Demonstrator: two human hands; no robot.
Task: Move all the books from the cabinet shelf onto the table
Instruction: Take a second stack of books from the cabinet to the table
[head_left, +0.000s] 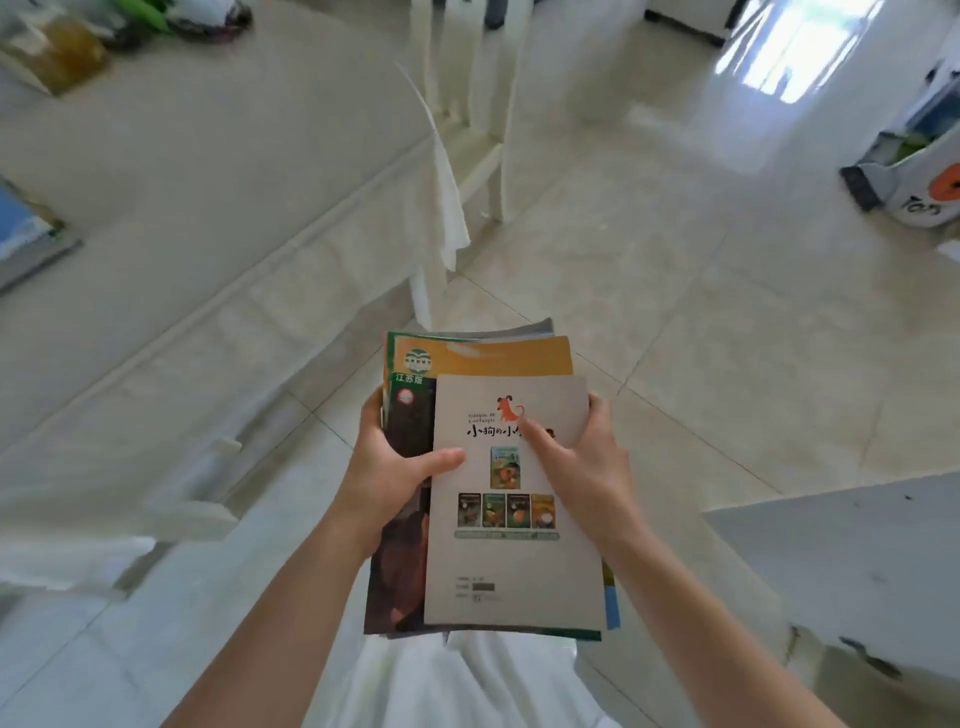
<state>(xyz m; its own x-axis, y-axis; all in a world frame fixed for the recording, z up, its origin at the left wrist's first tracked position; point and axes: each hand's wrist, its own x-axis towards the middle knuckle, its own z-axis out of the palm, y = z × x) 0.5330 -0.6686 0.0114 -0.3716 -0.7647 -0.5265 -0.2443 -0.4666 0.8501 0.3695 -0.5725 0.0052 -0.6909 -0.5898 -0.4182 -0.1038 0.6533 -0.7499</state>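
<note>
I hold a stack of books (511, 551) in front of my body, over the tiled floor. The top one is a thin grey booklet with an orange dog drawing and small cover pictures. Beneath it lie a green and orange book and darker ones. My left hand (387, 470) grips the stack's left edge with the thumb on top. My right hand (582, 457) grips the right edge, its forefinger lying across the grey cover. The table (218, 171), under a white cloth, stretches along the left. A blue book (23, 234) lies on it at the far left edge.
A white chair (480, 109) stands at the table's far end. A white cabinet top (852, 561) juts in at the lower right. Bags and packets (57, 52) sit at the table's far left corner. A cardboard box (914, 171) rests on the floor at the right.
</note>
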